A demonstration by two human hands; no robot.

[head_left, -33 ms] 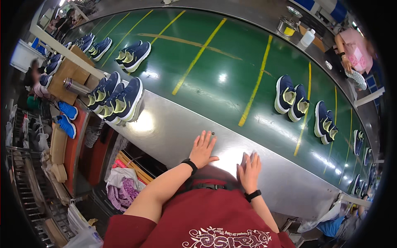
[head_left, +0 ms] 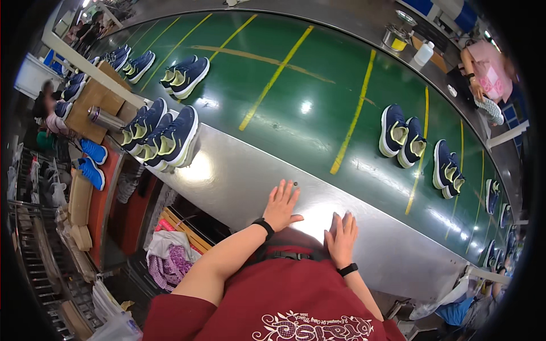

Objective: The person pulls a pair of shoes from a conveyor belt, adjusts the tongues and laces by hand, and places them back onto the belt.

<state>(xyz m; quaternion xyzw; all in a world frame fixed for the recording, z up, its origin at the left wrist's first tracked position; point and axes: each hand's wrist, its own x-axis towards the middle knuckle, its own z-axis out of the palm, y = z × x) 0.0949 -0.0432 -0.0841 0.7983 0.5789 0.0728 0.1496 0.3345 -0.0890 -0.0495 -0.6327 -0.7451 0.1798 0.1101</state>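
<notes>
— What sort of place is this?

— A shoe factory floor. A long green conveyor belt with yellow lines curves across the view, edged on the near side by a grey metal ledge. A person in a pink top is at the far side, and racks and cartons crowd the left.

— And the person's hands?

— Both lie flat on the metal ledge, palms down, fingers spread, holding nothing. The left hand is a little further forward than the right hand; each wrist wears a dark band.

— What is nearest to them?

— The cluster of navy shoes with yellow-green linings, to the left of the left hand. They sit at the belt's near edge, partly over the ledge, well apart from the fingers.

— Any risk there?

— I'd judge that those overhanging shoes could tip off the edge if nudged. Further pairs of navy shoes lie to the right, all out of immediate reach.

— How do the shoes look?

— Dark blue uppers, white soles, bright lime insides, laid in pairs. A small dark speck lies on the ledge just beyond the left fingertips; I can't tell what it is.
</notes>
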